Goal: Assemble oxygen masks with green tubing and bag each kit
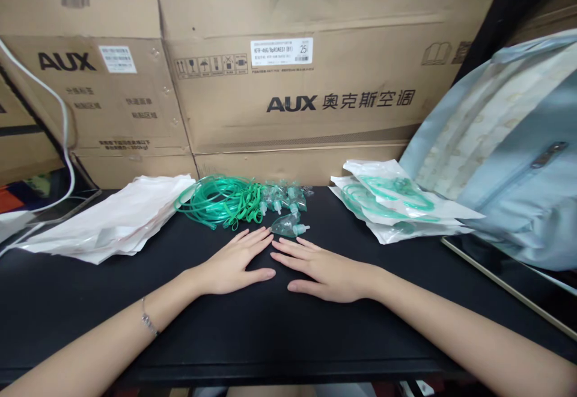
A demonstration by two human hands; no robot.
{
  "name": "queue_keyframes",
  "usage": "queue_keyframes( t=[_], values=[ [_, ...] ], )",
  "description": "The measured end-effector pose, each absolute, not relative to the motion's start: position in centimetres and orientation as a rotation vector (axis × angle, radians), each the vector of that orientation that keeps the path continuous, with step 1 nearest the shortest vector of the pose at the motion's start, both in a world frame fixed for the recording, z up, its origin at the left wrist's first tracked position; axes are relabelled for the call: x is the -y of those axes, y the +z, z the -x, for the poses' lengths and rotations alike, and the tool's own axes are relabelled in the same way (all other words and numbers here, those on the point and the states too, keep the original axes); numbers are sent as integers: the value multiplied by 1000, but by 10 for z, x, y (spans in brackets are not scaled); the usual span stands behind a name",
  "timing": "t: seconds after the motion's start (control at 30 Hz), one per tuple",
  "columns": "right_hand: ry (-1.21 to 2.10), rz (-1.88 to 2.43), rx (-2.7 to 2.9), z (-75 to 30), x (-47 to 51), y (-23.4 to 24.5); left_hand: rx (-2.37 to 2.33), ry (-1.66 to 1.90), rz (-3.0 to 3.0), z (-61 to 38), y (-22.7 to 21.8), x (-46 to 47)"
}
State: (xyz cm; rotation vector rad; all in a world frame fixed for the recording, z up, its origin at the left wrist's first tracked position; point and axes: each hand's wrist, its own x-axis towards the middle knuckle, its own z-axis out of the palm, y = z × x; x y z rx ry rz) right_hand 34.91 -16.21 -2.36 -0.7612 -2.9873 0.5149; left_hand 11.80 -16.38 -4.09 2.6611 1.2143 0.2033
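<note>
My left hand [234, 261] lies flat on the black table [279, 331], fingers stretched out and nothing in it. My right hand [327, 270] rests flat beside it, also empty, its fingertips close to those of the left. Just beyond the fingertips sits a clear green oxygen mask [286, 225] with a pale connector. Several more clear masks [282, 195] are grouped behind it. To their left are green elastic straps [246, 204] and a coiled bundle of green tubing [211, 195].
A stack of white bags [112, 216] lies at left. Clear-and-white packages [396, 198] with green tubing inside are piled at right. A light blue backpack [509, 168] and a dark flat device [518, 283] are farther right. Cardboard boxes [288, 126] stand behind; a white cable [63, 114] hangs left.
</note>
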Motion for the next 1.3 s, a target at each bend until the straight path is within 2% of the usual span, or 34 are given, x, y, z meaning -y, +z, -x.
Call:
queue_keyframes(
  t=[0.27, 0.4, 0.5, 0.57, 0.7, 0.87, 1.07, 1.3],
  values=[
    [430, 746, 2954, -349, 165, -21, -1168, 314, -2683, -115, -44, 163],
    [328, 704, 2792, -356, 161, -15, -1243, 822, -2684, -123, -41, 163],
    [227, 1040, 2428, -363, 139, -6, -1245, 1091, -2724, -142, -36, 159],
    [167, 1457, 2132, -366, 113, -1, -1258, 1056, -2775, -156, -34, 153],
    [177, 1765, 2021, -366, 48, 4, -1279, 848, -2819, -169, -32, 141],
    [242, 2131, 1888, -356, -4, -2, -1095, 790, -2692, -152, -31, 136],
    [234, 2258, 1812, -346, -15, -7, -967, 693, -2836, -151, -32, 136],
    [260, 2208, 1816, -346, -14, -4, -941, 661, -2911, -151, -30, 137]
  ],
)
